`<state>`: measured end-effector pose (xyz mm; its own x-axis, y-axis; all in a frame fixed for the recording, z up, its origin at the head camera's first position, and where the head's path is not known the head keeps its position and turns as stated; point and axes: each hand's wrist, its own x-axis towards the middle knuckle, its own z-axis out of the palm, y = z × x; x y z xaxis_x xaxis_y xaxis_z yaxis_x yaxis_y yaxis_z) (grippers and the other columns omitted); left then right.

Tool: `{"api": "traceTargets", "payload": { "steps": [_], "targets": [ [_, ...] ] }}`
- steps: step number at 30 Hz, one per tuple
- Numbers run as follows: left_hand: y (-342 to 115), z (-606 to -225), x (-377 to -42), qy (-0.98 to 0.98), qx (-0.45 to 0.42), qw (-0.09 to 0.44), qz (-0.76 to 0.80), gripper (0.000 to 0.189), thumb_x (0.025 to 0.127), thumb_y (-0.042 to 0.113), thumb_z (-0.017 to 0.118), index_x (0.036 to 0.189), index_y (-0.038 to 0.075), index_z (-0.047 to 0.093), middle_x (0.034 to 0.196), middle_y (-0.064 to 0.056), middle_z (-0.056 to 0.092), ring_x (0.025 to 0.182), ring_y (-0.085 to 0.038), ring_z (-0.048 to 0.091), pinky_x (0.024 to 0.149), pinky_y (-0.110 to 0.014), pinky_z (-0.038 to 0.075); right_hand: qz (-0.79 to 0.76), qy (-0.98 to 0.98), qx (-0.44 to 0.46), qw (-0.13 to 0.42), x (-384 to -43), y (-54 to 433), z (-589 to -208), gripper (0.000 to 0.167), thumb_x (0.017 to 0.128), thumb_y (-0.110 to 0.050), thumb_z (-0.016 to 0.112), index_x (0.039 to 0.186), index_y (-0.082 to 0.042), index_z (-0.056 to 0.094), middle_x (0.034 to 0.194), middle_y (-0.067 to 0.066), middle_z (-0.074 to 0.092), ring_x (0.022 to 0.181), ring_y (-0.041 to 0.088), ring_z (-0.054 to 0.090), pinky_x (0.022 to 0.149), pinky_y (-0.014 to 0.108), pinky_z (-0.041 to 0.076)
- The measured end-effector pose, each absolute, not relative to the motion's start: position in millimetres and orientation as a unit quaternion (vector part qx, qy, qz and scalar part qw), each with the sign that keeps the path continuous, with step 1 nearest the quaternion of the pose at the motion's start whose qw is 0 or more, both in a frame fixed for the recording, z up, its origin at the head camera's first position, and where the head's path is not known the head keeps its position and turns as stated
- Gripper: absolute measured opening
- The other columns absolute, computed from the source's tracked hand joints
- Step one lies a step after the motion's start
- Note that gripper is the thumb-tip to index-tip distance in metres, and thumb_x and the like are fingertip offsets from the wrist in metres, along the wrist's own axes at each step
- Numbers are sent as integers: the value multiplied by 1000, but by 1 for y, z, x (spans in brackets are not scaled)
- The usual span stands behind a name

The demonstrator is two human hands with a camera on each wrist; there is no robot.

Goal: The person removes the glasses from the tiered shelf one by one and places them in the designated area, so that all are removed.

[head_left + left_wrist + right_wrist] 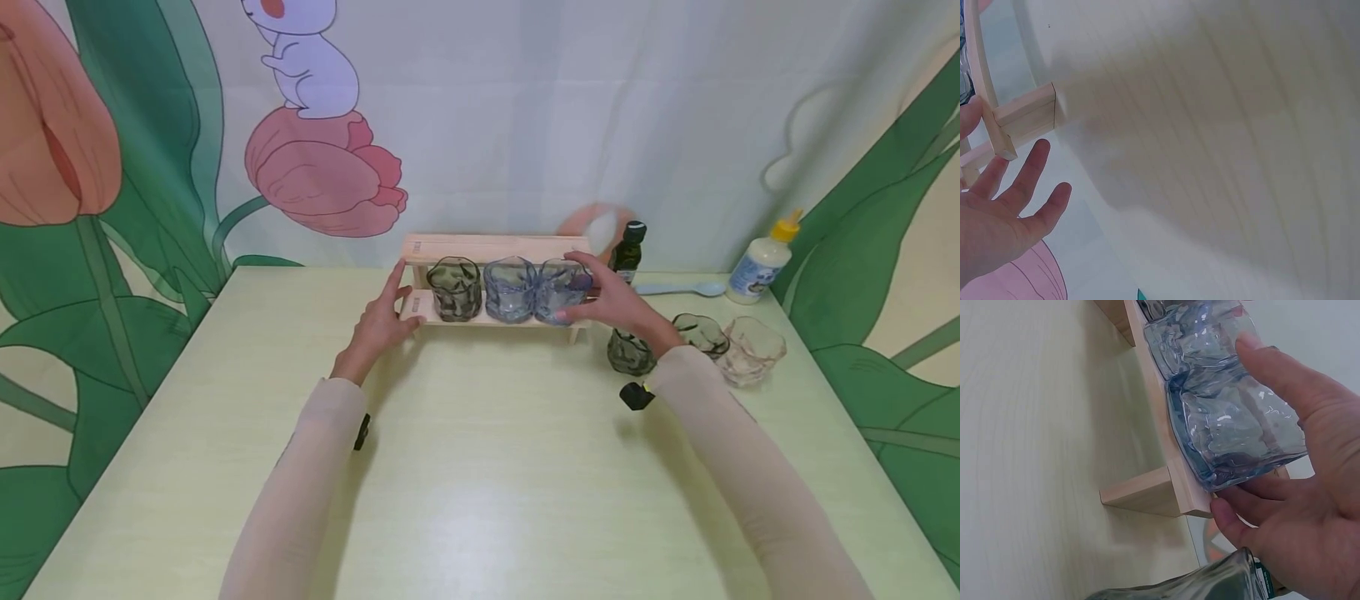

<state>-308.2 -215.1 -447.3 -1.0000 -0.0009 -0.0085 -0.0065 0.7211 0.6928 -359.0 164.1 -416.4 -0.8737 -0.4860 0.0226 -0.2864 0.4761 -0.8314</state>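
On a pale wood-grain table (480,467) stands a two-tier light-wood rack (495,248) bearing a smoky-grey glass tumbler (454,293) and two wavy blue glass tumblers (510,292); the left hand (377,323), fingers spread, touches its left end; the right hand (621,302), partly closed, grips the rightmost blue tumbler (553,288).

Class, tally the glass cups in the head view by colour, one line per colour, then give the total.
Smoky grey glass cups: 3
Blue glass cups: 2
Pale pinkish glass cup: 1
Total: 6
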Motion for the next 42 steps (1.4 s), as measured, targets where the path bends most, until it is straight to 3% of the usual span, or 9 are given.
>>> {"api": "traceTargets", "payload": {
  "steps": [6, 12, 20, 27, 42],
  "targets": [
    [-215, -447, -308, 928, -3, 4, 372, 102, 94, 18, 69, 159, 43, -6, 158, -6, 42, 116, -39, 63, 89, -54, 48, -447, 861, -220, 101, -360, 161, -416, 96, 83, -28, 83, 159, -27, 25, 166, 9, 22, 138, 42, 45, 104, 59, 42],
    [-214, -448, -307, 928, -4, 7, 374, 102, 94, 18, 69, 159, 43, -6, 159, -7, 41, 116, -40, 63, 91, -55, 47, -417, 877, -217, 95, -362, 158, -418, 97, 82, -34, 83, 159, -26, 24, 168, 8, 19, 136, 42, 46, 100, 58, 45],
    [-214, -448, -307, 927, -5, 5, 376, 102, 94, 19, 69, 158, 44, -6, 159, -6, 42, 116, -39, 63, 91, -55, 47, -397, 890, -211, 73, -362, 154, -419, 97, 81, -33, 84, 158, -23, 26, 166, 13, 24, 148, 43, 30, 109, 65, 33],
    [-214, -447, -307, 925, -3, 5, 380, 102, 94, 18, 69, 159, 43, -5, 158, -6, 42, 116, -40, 63, 89, -54, 48, -396, 895, -197, 59, -359, 151, -419, 95, 80, -32, 85, 157, -23, 29, 163, 17, 29, 144, 45, 34, 108, 67, 33],
    [-212, -445, -305, 925, -4, 5, 380, 101, 94, 18, 68, 159, 44, -6, 159, -6, 41, 117, -40, 63, 91, -55, 47, -392, 893, -207, 74, -359, 156, -415, 94, 79, -29, 86, 154, -17, 30, 163, 16, 28, 149, 42, 26, 112, 65, 30]
  ]
}}
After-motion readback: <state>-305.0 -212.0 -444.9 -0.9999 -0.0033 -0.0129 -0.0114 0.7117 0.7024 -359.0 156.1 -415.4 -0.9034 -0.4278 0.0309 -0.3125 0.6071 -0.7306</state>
